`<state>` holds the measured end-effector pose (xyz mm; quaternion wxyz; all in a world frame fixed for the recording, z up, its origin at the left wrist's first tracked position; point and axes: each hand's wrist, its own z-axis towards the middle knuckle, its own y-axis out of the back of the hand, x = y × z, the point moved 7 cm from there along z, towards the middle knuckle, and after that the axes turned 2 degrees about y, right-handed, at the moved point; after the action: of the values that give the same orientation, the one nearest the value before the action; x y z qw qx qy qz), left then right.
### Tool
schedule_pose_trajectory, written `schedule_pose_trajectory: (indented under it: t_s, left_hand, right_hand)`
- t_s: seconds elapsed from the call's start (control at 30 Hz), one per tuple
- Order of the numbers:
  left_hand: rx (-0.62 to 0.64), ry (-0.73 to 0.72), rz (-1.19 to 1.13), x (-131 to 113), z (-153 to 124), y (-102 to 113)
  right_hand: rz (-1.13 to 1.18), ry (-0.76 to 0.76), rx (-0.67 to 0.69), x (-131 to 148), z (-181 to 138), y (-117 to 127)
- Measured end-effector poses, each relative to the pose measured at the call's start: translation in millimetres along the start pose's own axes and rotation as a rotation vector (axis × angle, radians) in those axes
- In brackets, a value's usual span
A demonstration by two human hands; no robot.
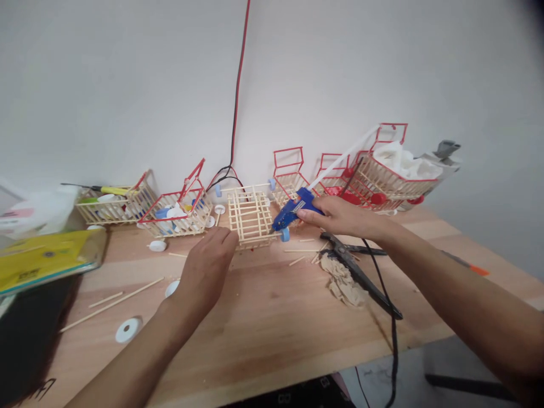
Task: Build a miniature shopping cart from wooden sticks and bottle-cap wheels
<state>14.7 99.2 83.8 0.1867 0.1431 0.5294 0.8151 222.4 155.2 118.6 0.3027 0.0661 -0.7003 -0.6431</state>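
A small cart of pale wooden sticks [250, 218] lies wheels-up on the table. Blue caps serve as its wheels; one blue wheel [284, 234] shows at the near right corner. My left hand [215, 255] is closed at the cart's near left corner, gripping it there; the fingertips and that corner are hidden. In my right hand [335, 214] is a blue hot glue gun [293, 209] with a long white glue stick [344, 156] out of its back. The gun's nozzle points down-left, close to the near right wheel and axle end; contact cannot be made out.
Stick carts with red trim, like this filled cart [176, 212], line the wall. Pliers [361, 275] and crumpled paper [342, 283] lie right. A black cable [385, 289] crosses the table edge. Loose sticks [113, 303], a white ring [128, 330] and a yellow packet [51, 255] lie left.
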Motion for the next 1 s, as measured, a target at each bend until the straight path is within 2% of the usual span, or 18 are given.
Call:
schedule_pose_trajectory:
  t_s: [0.37, 0.47, 0.6, 0.7, 0.87, 0.93, 1.0]
  left_hand:
    - [-0.002, 0.002, -0.021, 1, 1, 0]
    - [0.011, 0.008, -0.016, 1, 1, 1]
    - [0.030, 0.001, -0.017, 0, 2, 1]
    - [0.026, -0.016, -0.026, 1, 3, -1]
    - [-0.008, -0.057, -0.053, 6, 3, -4]
    - [-0.021, -0.072, -0.055, 8, 3, -5]
    - [-0.021, -0.075, -0.053, 10, 4, -6]
  right_hand:
    - [0.064, 0.073, -0.004, 1, 0, 3]
    - [0.061, 0.070, -0.137, 2, -15, 12]
    - [-0.083, 0.004, -0.278, -6, -49, 21]
    - [-0.184, -0.107, -0.358, -23, -77, 27]
    - [-0.259, -0.282, -0.590, -67, -131, 40]
    - [-0.320, -0.394, -0.620, -95, -154, 39]
    - [-0.391, -0.501, -0.577, -126, -176, 32]
